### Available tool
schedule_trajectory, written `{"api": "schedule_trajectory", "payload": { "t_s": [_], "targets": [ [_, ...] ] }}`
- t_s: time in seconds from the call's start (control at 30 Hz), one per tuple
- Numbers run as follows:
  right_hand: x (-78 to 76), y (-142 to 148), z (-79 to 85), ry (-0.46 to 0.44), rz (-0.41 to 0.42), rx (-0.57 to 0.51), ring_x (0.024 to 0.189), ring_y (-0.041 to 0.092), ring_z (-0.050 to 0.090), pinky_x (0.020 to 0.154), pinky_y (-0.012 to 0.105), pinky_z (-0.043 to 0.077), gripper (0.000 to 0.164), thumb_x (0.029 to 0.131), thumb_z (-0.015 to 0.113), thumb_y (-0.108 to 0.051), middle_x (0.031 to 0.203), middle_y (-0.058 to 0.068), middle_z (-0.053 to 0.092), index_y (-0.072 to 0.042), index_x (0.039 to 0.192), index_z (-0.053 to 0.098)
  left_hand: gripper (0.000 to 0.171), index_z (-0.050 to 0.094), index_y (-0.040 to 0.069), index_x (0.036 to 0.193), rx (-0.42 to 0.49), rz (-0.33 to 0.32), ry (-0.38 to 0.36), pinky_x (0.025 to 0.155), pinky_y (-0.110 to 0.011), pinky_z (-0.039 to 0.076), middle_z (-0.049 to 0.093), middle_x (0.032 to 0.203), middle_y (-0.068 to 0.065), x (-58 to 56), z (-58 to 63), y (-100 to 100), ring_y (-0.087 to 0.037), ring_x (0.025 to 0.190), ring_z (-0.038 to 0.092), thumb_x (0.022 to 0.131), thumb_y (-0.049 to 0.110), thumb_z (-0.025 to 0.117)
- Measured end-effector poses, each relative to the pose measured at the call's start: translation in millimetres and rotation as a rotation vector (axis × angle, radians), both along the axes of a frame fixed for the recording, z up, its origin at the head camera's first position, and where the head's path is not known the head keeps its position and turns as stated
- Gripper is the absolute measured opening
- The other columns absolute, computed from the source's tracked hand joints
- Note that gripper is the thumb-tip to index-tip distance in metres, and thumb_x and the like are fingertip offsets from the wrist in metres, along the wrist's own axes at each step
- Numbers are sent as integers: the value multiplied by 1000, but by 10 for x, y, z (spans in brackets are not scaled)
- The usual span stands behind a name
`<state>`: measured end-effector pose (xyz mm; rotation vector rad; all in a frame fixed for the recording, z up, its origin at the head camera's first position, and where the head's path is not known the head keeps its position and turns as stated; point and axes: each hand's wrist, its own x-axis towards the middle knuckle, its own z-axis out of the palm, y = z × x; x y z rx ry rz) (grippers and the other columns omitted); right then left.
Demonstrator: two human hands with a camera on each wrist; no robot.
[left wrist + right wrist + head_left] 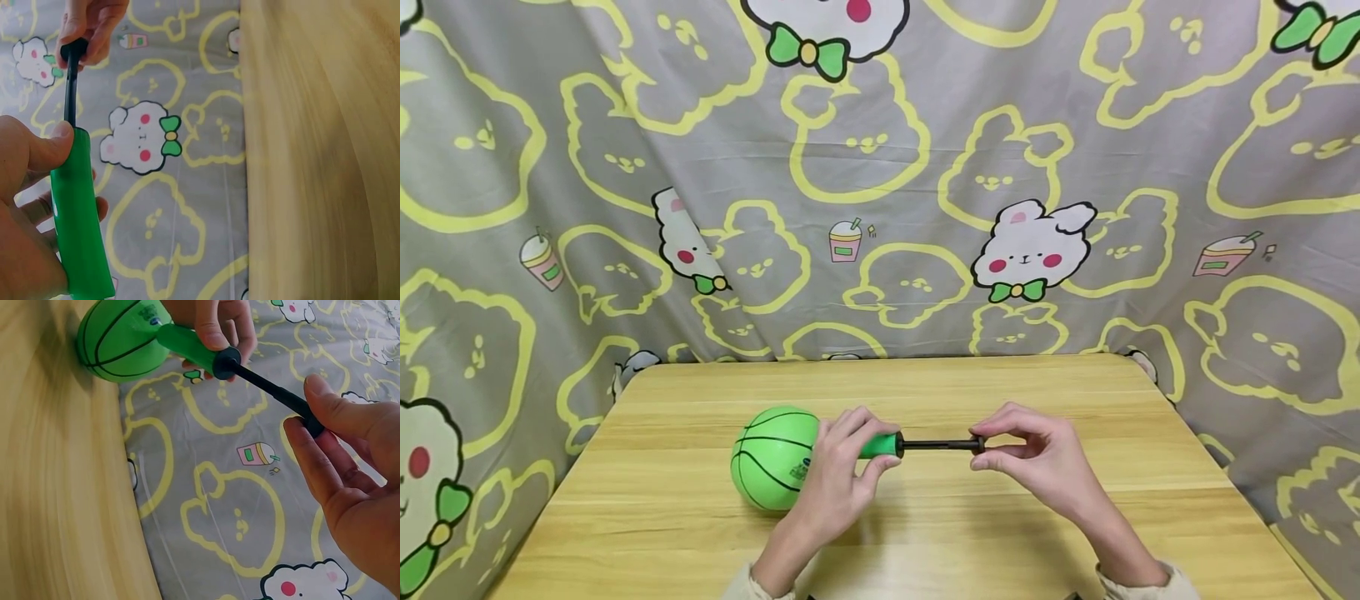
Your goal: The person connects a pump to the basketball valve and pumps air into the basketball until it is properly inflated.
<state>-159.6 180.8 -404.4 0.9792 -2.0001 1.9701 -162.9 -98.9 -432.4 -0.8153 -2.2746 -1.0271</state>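
A small hand pump with a green barrel [80,215] and a black rod [938,445] is held level above the table. My left hand [842,467] grips the barrel, thumb lying along its black-capped end. Between thumb and fingertips, my right hand [1037,454] pinches the black knob [312,425] at the rod's outer end. The rod stands pulled out of the barrel. Just left of my left hand sits a green ball [772,467] with black basketball lines. The barrel's far end points at the ball; my left hand hides that end in the head view.
The ball and hands are over a light wooden table [700,550]. Behind its back edge hangs a grey curtain [910,242] printed with yellow outlines and white bears. Light sleeves [1150,583] end at both wrists.
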Motion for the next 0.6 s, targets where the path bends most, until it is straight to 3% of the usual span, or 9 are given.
{"api": "schedule_trajectory", "payload": {
  "t_s": [0.3, 0.6],
  "targets": [
    [19, -89, -56, -32, -7, 20, 98, 26, 71, 73, 43, 59, 31, 76, 80, 16, 99, 27, 66, 5, 105, 74, 23, 73, 17, 109, -8, -5, -8, 81, -35, 35, 60, 98, 12, 30, -14, 63, -6, 96, 57, 89, 28, 76],
    [15, -202, -163, -55, -16, 20, 97, 24, 71, 74, 43, 59, 31, 77, 82, 13, 100, 22, 68, 2, 106, 75, 25, 74, 17, 109, -19, -5, -6, 81, -34, 35, 61, 99, 12, 56, -36, 112, -7, 98, 58, 86, 28, 79]
  ]
}}
